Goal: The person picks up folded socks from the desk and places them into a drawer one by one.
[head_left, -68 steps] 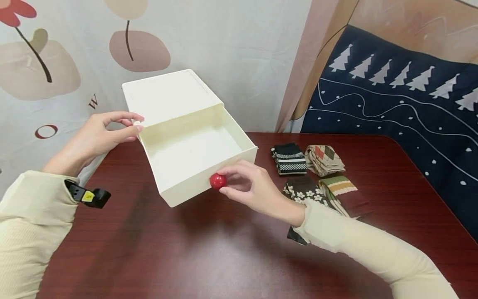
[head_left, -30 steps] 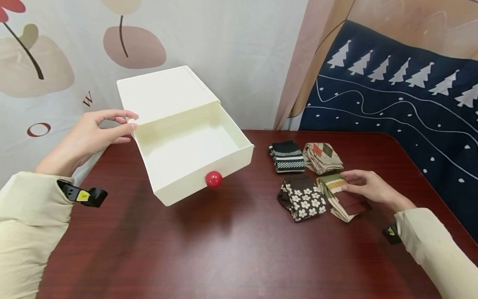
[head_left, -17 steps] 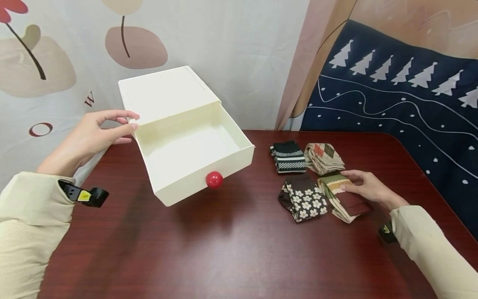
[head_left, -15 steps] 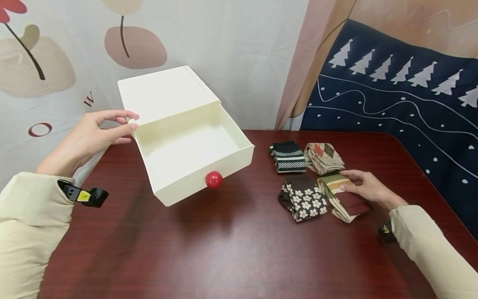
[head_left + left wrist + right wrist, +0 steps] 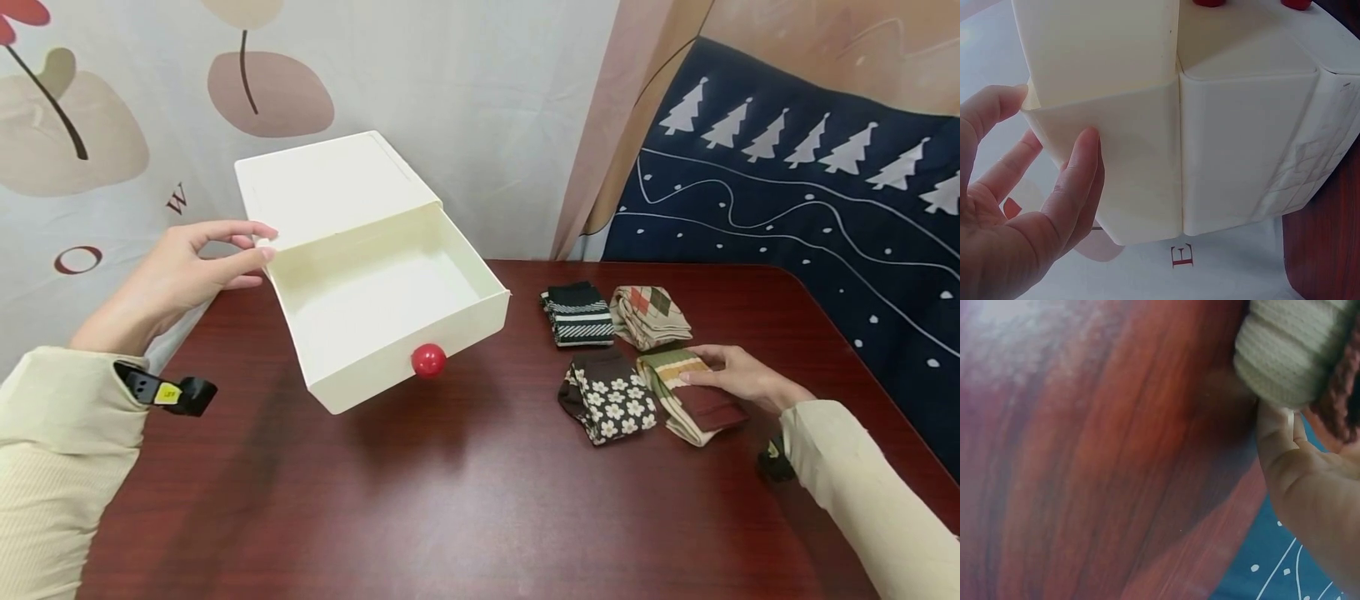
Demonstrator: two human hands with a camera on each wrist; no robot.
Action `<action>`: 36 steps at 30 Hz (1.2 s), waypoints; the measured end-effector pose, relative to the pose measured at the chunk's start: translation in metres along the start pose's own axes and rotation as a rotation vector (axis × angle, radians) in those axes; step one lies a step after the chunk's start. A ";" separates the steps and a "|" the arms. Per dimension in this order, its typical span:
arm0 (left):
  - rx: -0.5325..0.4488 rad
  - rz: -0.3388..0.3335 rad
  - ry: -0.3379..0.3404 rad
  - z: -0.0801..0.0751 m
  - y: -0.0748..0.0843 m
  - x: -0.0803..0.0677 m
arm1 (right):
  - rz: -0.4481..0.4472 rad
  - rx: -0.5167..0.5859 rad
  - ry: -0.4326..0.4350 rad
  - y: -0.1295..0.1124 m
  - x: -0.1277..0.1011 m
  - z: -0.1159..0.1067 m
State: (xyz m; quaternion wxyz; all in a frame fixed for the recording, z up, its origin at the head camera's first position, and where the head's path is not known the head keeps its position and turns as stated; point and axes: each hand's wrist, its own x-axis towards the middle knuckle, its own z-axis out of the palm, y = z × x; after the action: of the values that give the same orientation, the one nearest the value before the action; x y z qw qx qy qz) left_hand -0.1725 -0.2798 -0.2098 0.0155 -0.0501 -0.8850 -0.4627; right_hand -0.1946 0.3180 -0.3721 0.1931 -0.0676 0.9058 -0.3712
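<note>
In the head view a white drawer cabinet (image 5: 330, 187) stands at the left back with its top drawer (image 5: 367, 379) pulled out. The drawer has a red round knob (image 5: 429, 361) and nothing lies inside. My left hand (image 5: 180, 267) grips the cabinet's front corner; the left wrist view has thumb and fingers on either side of that edge (image 5: 1116, 162). On the right, my right hand (image 5: 742, 375) pinches folded green, mustard and maroon striped socks (image 5: 708, 407), thumb on top. Close up in the right wrist view, its fingers lie under a cream ribbed part (image 5: 1297, 350).
Beside the striped socks lie folded brown floral socks (image 5: 618, 404), black-and-white striped socks (image 5: 577, 317) and beige argyle socks (image 5: 651, 317), all on the dark red table (image 5: 487, 500). A printed curtain (image 5: 480, 150) hangs behind. More drawers with red knobs (image 5: 1297, 3) show in the left wrist view.
My right hand has let go of the red knob and moved right to the striped socks, settling its thumb on them. The left hand has kept its hold; the drawer stays open.
</note>
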 end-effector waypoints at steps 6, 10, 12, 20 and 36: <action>0.003 0.003 0.001 0.000 0.000 0.000 | 0.015 0.039 0.004 -0.002 0.000 0.001; -0.005 0.009 0.005 0.000 0.000 0.000 | 0.005 0.058 0.038 -0.002 -0.001 0.003; -0.001 0.008 0.004 0.000 0.000 0.000 | -0.016 0.041 0.060 -0.002 -0.002 0.004; 0.011 0.002 0.004 0.001 0.000 0.000 | -0.090 -0.023 0.150 -0.005 -0.009 0.008; -0.018 0.012 0.005 0.001 0.000 0.001 | -0.170 0.045 0.229 -0.011 -0.020 0.016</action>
State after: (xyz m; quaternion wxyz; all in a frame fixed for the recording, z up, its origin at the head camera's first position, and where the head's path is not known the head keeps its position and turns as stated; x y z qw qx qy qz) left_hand -0.1734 -0.2788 -0.2109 0.0201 -0.0546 -0.8805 -0.4706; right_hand -0.1698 0.3054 -0.3688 0.0577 -0.0967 0.9043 -0.4117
